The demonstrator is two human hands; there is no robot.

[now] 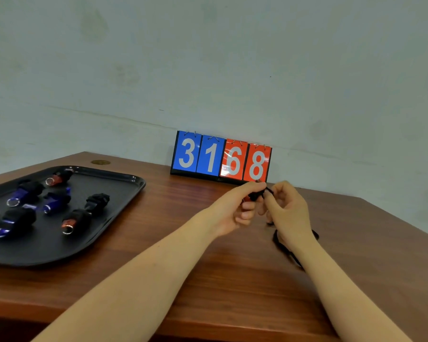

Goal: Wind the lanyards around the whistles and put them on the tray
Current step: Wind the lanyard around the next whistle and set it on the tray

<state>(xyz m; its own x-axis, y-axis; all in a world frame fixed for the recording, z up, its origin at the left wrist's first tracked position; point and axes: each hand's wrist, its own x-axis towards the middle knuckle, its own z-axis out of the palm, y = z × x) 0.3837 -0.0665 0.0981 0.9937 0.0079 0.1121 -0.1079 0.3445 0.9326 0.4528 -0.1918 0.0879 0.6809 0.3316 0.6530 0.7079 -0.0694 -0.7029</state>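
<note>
Your left grip [242, 206] curls around a whistle [251, 196] above the bench [208, 255], and your right grip [284, 206] pinches its black lanyard [285, 250], whose loose end trails on the wood. Left of you, the black tray [124, 191] holds wound whistles, including a red one [71, 222].
</note>
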